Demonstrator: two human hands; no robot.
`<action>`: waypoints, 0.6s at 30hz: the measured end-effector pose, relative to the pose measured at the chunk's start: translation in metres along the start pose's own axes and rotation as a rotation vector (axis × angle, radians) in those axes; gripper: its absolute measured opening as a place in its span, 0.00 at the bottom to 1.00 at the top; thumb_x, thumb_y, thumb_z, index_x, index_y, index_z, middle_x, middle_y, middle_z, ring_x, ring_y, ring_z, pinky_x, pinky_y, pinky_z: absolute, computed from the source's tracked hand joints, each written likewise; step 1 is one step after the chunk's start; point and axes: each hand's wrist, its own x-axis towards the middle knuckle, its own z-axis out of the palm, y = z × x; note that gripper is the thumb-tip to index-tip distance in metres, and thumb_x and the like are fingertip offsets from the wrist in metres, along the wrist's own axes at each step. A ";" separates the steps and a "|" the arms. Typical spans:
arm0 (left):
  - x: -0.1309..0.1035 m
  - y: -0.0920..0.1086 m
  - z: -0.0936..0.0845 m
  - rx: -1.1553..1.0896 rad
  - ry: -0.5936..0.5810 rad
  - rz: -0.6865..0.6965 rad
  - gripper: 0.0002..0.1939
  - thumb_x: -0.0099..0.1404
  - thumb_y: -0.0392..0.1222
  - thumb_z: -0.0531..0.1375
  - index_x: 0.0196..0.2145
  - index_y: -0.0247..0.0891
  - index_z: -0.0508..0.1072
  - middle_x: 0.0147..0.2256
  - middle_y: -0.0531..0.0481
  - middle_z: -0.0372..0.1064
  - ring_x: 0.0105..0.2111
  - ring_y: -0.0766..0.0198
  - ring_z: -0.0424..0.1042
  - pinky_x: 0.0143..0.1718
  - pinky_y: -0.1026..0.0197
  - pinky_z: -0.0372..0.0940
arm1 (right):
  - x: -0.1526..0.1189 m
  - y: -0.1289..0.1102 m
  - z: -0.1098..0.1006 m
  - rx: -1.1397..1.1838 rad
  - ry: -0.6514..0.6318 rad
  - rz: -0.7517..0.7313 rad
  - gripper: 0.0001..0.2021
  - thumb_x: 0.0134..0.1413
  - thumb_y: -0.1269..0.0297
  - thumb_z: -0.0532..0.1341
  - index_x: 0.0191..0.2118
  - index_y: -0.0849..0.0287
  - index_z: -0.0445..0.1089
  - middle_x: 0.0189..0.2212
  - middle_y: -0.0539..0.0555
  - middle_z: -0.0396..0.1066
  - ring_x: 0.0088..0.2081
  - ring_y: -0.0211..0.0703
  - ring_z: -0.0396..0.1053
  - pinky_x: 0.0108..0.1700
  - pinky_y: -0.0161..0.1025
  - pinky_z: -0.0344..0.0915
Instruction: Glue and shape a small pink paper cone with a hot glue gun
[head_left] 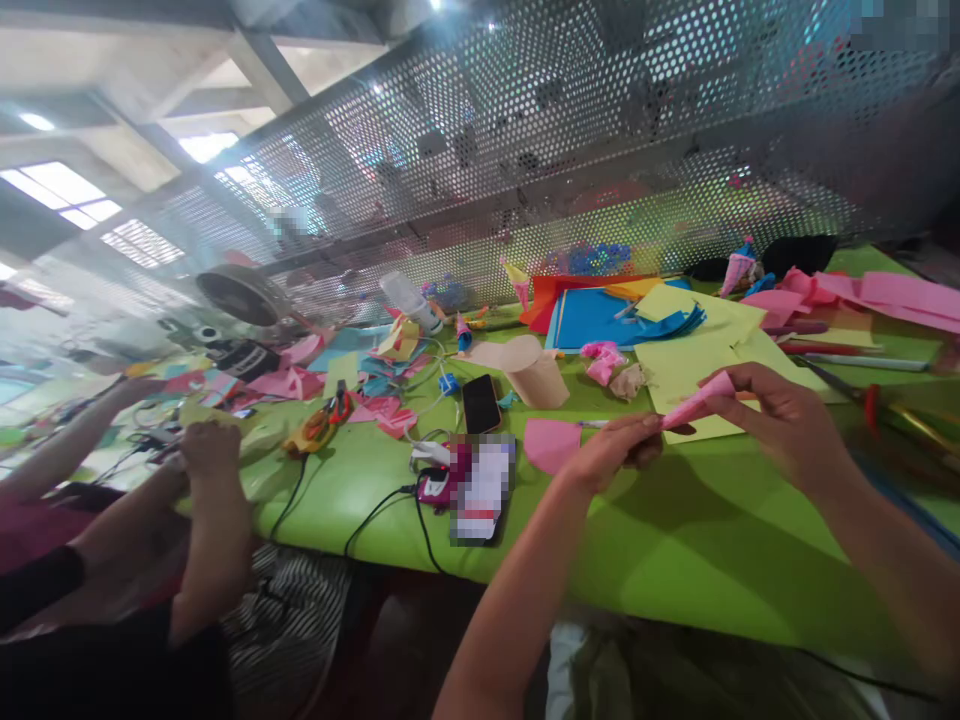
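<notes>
Pink paper cone (699, 402) is up between both hands, above the near part of the green table (675, 570), lying aslant. Left hand (616, 448) pinches the narrow end; right hand (784, 420) grips the wider end between thumb and fingers. Both are closed on it, other fingers curled or bent clear.

Handling, my judgement: next to no weight, thin and soft, springy enough to unroll if let go. Little slip, but a hard squeeze would flatten or crease it, and a sharp pull could tear it. Best holds: a light pinch at the tip, and another across the overlapping edge near the wide end. I cannot make out that edge from here.

Just beyond the hands: yellow paper sheets (675, 372). Beside the left hand, a pink paper piece (553, 445) with a rounded edge; beyond it, crumpled pink paper (602, 362) and a curled beige strip (534, 375). Further out past both hands, blue sheets (581, 318). Out to the right of the right hand, a red-handled tool (871, 408), probably scissors.

Well left of the left hand: black phone (481, 404), then a yellow corded tool (309, 432). Beyond that, a co-worker's hand (210, 448).
</notes>
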 end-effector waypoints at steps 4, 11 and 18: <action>0.003 -0.002 0.003 0.219 0.106 0.114 0.37 0.70 0.68 0.59 0.59 0.32 0.75 0.32 0.52 0.65 0.30 0.67 0.61 0.32 0.63 0.55 | 0.001 0.001 -0.002 -0.019 0.020 -0.016 0.09 0.63 0.52 0.69 0.40 0.52 0.78 0.39 0.50 0.78 0.43 0.46 0.73 0.49 0.42 0.66; 0.008 -0.008 0.001 0.305 0.145 0.181 0.28 0.76 0.63 0.54 0.48 0.32 0.76 0.28 0.55 0.60 0.27 0.69 0.58 0.30 0.64 0.53 | 0.002 0.003 -0.001 -0.011 -0.024 -0.042 0.10 0.63 0.51 0.69 0.40 0.51 0.79 0.41 0.53 0.78 0.45 0.50 0.73 0.50 0.44 0.68; 0.005 -0.005 0.001 0.311 0.029 0.131 0.31 0.75 0.66 0.55 0.52 0.32 0.75 0.32 0.52 0.64 0.30 0.67 0.62 0.32 0.64 0.57 | 0.001 0.004 -0.002 -0.046 -0.045 -0.072 0.09 0.63 0.48 0.67 0.39 0.45 0.80 0.41 0.52 0.77 0.45 0.53 0.73 0.49 0.49 0.69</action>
